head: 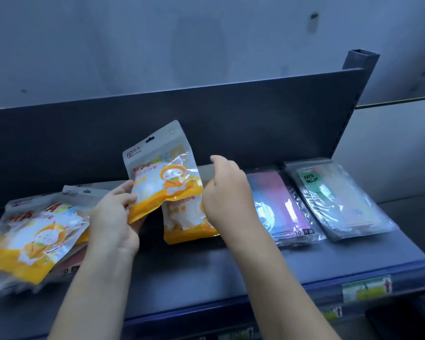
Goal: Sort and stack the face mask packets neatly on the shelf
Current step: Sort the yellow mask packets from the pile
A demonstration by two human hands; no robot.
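Head view: left hand [113,217] pinches the lower edge of an orange cartoon packet [162,173], lifted and tilted above the shelf [194,271]. Right hand [227,192], just right of that packet, hovers with fingers loosely curled, gripping nothing, over a second orange packet [187,222] lying flat. Left of the lifted packet sits a loose pile [32,236]; right of it lie a purple packet [282,207] and a green-labelled packet [336,200].

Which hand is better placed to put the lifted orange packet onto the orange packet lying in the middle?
Left, probably. The left hand already grips the lifted orange packet directly above the middle orange packet. The right hand holds nothing.
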